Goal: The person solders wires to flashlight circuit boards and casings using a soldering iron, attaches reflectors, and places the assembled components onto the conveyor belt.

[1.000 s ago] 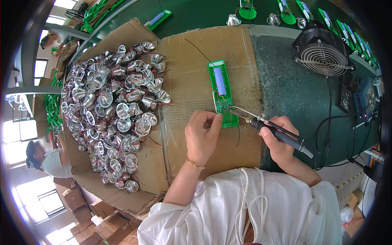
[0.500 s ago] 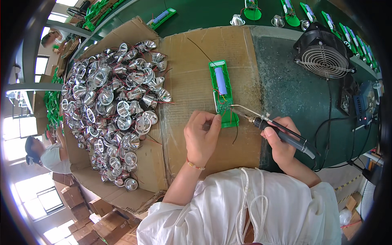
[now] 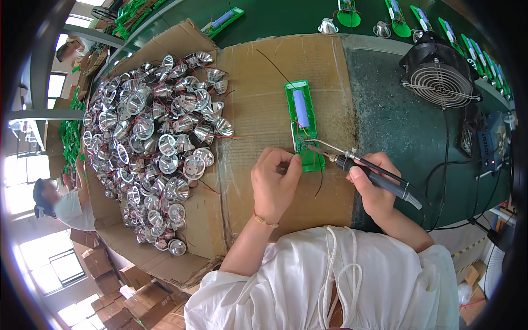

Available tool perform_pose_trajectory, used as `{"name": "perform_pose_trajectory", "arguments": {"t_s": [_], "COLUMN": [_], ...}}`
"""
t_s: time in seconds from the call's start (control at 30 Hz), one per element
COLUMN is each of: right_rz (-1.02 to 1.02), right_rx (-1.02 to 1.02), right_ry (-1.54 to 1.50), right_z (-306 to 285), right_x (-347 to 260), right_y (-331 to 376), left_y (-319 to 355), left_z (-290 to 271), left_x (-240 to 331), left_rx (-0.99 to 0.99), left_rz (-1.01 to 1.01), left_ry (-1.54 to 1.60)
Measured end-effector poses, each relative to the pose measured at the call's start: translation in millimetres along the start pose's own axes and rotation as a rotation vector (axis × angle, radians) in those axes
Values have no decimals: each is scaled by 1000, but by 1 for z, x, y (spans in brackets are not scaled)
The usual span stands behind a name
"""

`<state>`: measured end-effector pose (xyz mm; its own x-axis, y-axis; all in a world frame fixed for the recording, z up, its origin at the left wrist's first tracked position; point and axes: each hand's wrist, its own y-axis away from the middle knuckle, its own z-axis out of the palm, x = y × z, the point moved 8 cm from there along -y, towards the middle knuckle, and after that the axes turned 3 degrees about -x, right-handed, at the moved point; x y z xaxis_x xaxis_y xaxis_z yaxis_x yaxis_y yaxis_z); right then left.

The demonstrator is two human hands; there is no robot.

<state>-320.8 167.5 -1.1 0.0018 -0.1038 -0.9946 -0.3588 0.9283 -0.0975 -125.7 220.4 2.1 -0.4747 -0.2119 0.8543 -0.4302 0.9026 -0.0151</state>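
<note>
In the middle of the cardboard lies a green plastic casing (image 3: pixel 312 116) with a blue cylindrical battery (image 3: pixel 301 108), a small circuit board and thin red, yellow and black wires. My left hand (image 3: pixel 275 181) has thumb and index finger pinched together at the casing's lower left edge; what lies between the fingertips is too small to make out. A black-handled soldering iron (image 3: pixel 379 182) is gripped in my right hand (image 3: pixel 374 190). Its tip and the thin curved metal tube (image 3: pixel 330 146) fixed alongside reach the board just above my left fingertips.
Left of the casing, an opened carton (image 3: pixel 203 242) holds a heap of silvery reflector cups (image 3: pixel 144 128) with wires. A black fan (image 3: pixel 440 82) and a blue control box (image 3: pixel 487 146) with cables stand at right. Several green casings (image 3: pixel 397 19) line the far edge. Another person (image 3: pixel 69 206) is at far left.
The soldering iron has shifted slightly left, bringing its tip farther over the circuit board. My left hand keeps its pinch at the casing's edge. The whole view has drifted a little.
</note>
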Motion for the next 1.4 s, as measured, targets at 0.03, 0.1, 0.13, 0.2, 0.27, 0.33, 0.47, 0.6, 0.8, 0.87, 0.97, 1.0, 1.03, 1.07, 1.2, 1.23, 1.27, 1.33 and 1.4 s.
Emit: {"name": "perform_pose_trajectory", "arguments": {"t_s": [0.03,0.1,0.13,0.2,0.27,0.33,0.47,0.6,0.8,0.87,0.97,1.0,1.03,1.07,1.2,1.23,1.27,1.33,1.4], "right_rz": [0,-51,-53,10,-1,-11,-23,-15,22,38,109,104,115,159,156,180,180,207,191], "right_rx": [0,-23,-26,31,37,42,131,185,223,224,247,230,239,250,247,248,262,234,237], "right_ry": [1,87,85,16,1,-17,-42,-103,-120,-104,-60,-62,-85,-91,-39,-51,-49,-168,-151], "right_z": [-1,1,2,-2,-5,-7,-22,-37,-56,-60,-65,-60,-59,-60,-59,-60,-62,-61,-65], "right_x": [0,-3,-1,6,2,0,3,8,18,21,30,31,31,35,38,39,37,40,39], "right_y": [0,0,0,3,6,7,8,11,10,9,9,8,7,6,5,3,2,-1,1], "left_y": [0,0,0,-1,-2,-1,-3,-4,-14,-33,-123,-158,-193,-225,-321,-332,-334,-352,-360], "left_z": [0,-1,-1,0,0,-2,-2,-1,-5,8,29,25,27,31,-16,-26,-36,-34,-33], "left_x": [0,0,-1,-1,0,0,-2,4,5,10,23,23,25,30,24,19,22,-5,-25], "left_rx": [0,-1,2,-4,-3,-1,-6,-12,-134,-217,-272,-162,-112,-76,177,241,295,74,-147], "left_rz": [0,2,1,13,16,18,-8,11,-52,42,34,182,133,166,221,126,90,-32,-55], "left_ry": [1,-1,-2,5,2,-4,-9,-41,-198,-305,-442,-497,-518,-487,-715,-837,-979,-1251,-1290]}}
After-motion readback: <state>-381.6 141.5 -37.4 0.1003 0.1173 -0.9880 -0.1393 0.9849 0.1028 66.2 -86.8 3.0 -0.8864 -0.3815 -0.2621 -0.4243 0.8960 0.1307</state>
